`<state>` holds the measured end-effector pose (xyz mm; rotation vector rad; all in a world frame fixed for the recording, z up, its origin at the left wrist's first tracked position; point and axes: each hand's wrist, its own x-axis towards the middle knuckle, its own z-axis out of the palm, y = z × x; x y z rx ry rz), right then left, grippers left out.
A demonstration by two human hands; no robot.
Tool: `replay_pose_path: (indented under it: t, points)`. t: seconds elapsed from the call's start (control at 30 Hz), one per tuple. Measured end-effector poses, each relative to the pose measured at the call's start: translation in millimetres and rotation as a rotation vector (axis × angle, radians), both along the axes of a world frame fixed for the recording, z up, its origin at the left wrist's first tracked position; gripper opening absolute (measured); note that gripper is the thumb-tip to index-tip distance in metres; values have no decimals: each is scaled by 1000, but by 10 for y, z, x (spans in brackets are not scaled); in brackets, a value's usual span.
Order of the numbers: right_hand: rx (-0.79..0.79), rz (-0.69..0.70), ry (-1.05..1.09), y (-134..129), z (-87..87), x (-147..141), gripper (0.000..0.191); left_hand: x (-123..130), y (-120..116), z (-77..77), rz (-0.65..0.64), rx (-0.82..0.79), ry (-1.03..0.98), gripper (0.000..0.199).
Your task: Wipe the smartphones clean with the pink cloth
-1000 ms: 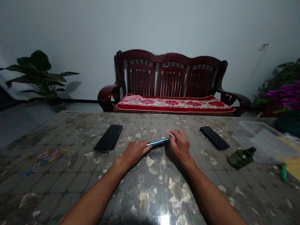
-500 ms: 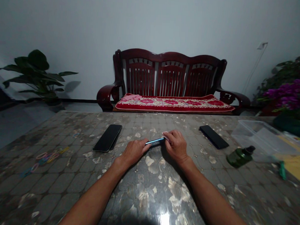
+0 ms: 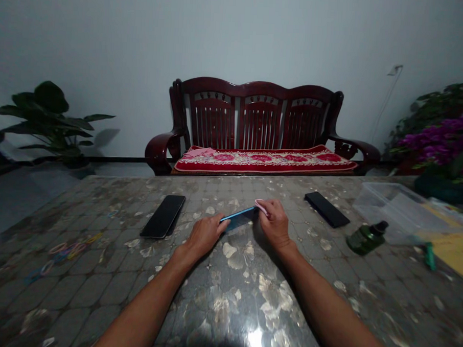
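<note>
A thin blue-edged phone (image 3: 240, 218) is held between my hands above the middle of the table. My left hand (image 3: 206, 234) grips its left end, thumb and fingers closed on it. At the right end, my right hand (image 3: 274, 224) pinches a small pink cloth (image 3: 261, 206) against the phone's corner. One dark phone (image 3: 163, 216) lies on the table left of my hands, and another black phone (image 3: 326, 209) lies to their right. Near that one a green bottle (image 3: 367, 237) with a black top stands at a tilt in the view.
Several coloured bands (image 3: 72, 249) lie at the left of the table (image 3: 107, 286). At the right are a clear plastic box (image 3: 391, 206), a yellow sheet (image 3: 452, 249) and purple flowers (image 3: 443, 142). A red wooden bench (image 3: 260, 118) stands behind.
The phone has tilted so that more of its flat face shows. More of the pink cloth is visible by my right hand. The whole view has shifted slightly.
</note>
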<state>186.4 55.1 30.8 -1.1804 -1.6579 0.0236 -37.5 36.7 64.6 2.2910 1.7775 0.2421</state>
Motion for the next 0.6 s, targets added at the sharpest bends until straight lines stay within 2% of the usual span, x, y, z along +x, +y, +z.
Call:
replay_pose_path:
  t: [0.07, 0.17, 0.4, 0.6]
  points:
    - [-47, -60, 82, 66, -49, 86, 30, -5, 22, -22, 20, -12, -55, 32]
    - [-125, -50, 82, 94, -113, 109, 30, -19, 52, -71, 37, -32, -134, 32]
    - [-250, 48, -104, 77, -43, -98, 28, -11, 51, -133, 59, -36, -241, 32]
    - [-364, 53, -306, 70, -15, -94, 28, 16, 27, -151, 79, -52, -277, 33]
